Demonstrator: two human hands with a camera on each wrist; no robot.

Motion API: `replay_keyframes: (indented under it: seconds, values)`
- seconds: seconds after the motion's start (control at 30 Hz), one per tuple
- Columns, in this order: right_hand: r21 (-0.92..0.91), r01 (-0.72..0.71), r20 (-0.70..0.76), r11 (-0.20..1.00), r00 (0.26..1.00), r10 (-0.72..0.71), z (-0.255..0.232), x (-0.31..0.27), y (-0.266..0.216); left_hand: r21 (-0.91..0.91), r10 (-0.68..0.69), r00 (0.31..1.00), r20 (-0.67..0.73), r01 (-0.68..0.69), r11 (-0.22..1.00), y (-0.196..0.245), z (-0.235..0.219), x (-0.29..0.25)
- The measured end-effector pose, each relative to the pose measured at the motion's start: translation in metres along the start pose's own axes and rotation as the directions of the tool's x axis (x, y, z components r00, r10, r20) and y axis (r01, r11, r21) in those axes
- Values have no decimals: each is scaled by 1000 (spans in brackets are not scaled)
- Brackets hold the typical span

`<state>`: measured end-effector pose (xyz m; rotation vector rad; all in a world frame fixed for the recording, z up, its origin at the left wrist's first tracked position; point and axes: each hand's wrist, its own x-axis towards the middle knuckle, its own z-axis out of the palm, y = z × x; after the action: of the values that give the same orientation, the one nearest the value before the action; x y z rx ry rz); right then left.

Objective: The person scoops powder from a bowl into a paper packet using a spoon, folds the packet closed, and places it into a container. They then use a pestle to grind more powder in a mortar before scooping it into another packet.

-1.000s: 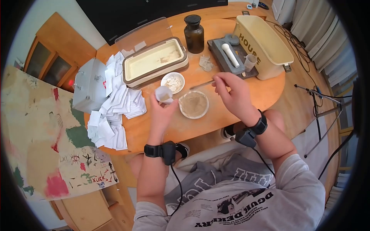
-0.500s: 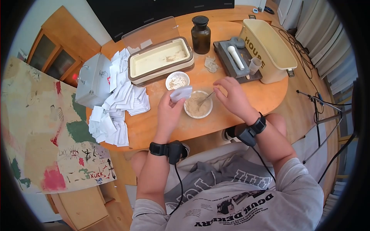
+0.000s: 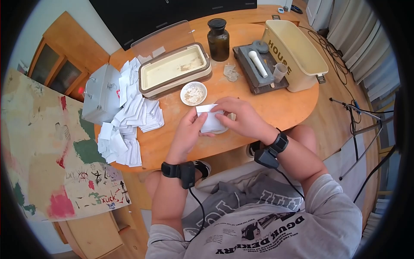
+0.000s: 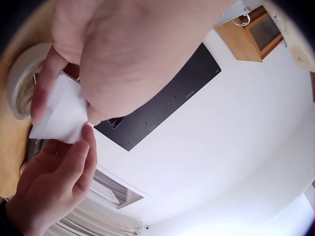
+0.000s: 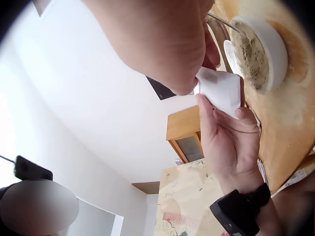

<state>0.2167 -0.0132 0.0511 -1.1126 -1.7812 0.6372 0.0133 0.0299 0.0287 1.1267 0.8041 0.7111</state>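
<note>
A folded white paper packet [image 3: 213, 124] is held between both hands in front of the person. My left hand [image 3: 184, 131] grips its left side, thumb on the near face. From the right, my right hand [image 3: 243, 117] pinches its upper edge with thumb and fingers. The right wrist view shows the paper [image 5: 221, 91] as a flat, creased pouch. Behind it stands a white bowl [image 5: 278, 56] of grey-brown powder, with a thin metal spoon [image 5: 224, 20] in it. In the head view the hands and paper mostly hide this bowl.
A smaller white bowl [image 3: 193, 93] with pale powder stands just beyond the hands. Piles of white paper packets [image 3: 133, 112] and a metal case [image 3: 100, 97] lie left. Behind are a cream tray [image 3: 172, 73] and dark jar [image 3: 218, 41]; right, a pestle [image 3: 258, 64] and cream bin [image 3: 297, 56].
The right hand has let go of the spoon, left in the powder bowl, and moved left onto the paper. The left hand's paper, earlier an open cone, is now flattened between both hands.
</note>
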Motion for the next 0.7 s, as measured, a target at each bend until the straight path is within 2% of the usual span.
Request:
replay_keyframes:
  seconds: [0.03, 0.17, 0.27, 0.33, 0.37, 0.43, 0.47, 0.53, 0.57, 0.63, 0.67, 0.7]
  values:
    - [-9, -53, 39, 999, 998, 53, -1, -2, -2, -14, 3, 999, 38, -3, 1000, 1, 0, 0]
    - [-46, -23, -26, 999, 999, 22, 5, -4, 0, 70, 32, 998, 49, -36, 997, 3, -1, -2]
    - [-34, 4, -50, 999, 999, -6, 9, -7, -3, 150, 21, 1000, 8, -22, 988, 6, -1, -5]
    - [-1, 9, -68, 1000, 998, -9, 8, -7, -6, 257, 129, 991, -34, -116, 959, 6, -6, -4]
    - [5, 14, -81, 1000, 997, -13, 3, -6, -7, 271, 130, 991, -30, -117, 956, 4, -12, -3]
    - [2, -44, -110, 999, 993, 44, -13, -3, -10, 256, 155, 976, -151, -113, 960, 9, -26, 2]
    - [7, -37, -126, 999, 991, 38, -22, -3, -9, 271, 160, 977, -143, -117, 955, 15, -30, 6]
    - [-214, -75, -177, 974, 984, 37, -39, -4, -3, 188, 228, 919, -320, -175, 967, 29, -34, 17]
    - [-211, -74, -187, 975, 982, 34, -42, -5, 1, 197, 232, 921, -314, -176, 964, 36, -37, 27]
    - [-373, -53, -225, 926, 974, -34, -42, -8, 14, 251, 364, 856, -367, -286, 925, 51, -45, 56]
    - [-367, -53, -229, 929, 973, -34, -40, -9, 19, 258, 365, 856, -367, -283, 924, 61, -45, 69]
    - [-346, -102, -215, 933, 976, 27, -37, -11, 24, 298, 371, 851, -371, -269, 916, 71, -43, 84]
